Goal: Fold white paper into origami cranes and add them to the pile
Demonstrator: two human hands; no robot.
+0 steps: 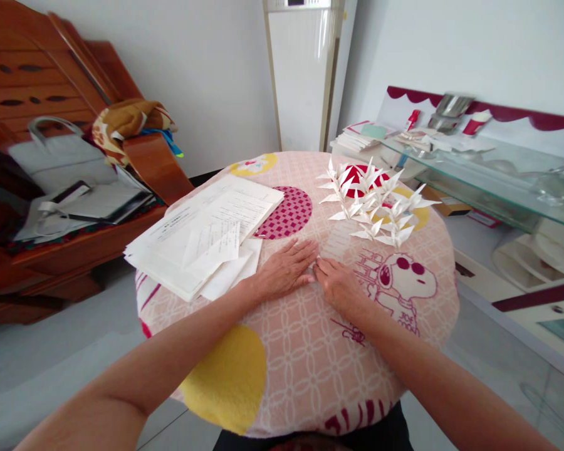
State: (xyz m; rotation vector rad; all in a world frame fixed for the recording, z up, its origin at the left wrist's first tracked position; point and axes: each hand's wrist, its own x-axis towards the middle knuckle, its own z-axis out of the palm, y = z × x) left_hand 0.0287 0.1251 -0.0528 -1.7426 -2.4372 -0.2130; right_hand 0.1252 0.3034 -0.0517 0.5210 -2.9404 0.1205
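You are in a home: a cartoon-print cloth (305, 351) covers your bench (435, 332), near a carved wooden settee (84, 254), glass-shelved cabinet (512, 181) and tall air conditioner (301, 81).

"JOE" lettering (407, 316) on tablecloth (301, 363) (purple)

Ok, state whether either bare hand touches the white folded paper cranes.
No, a gap separates the left hand and right hand from the cranes.

Left hand (287, 268) lies flat, right hand (339, 287) curled.
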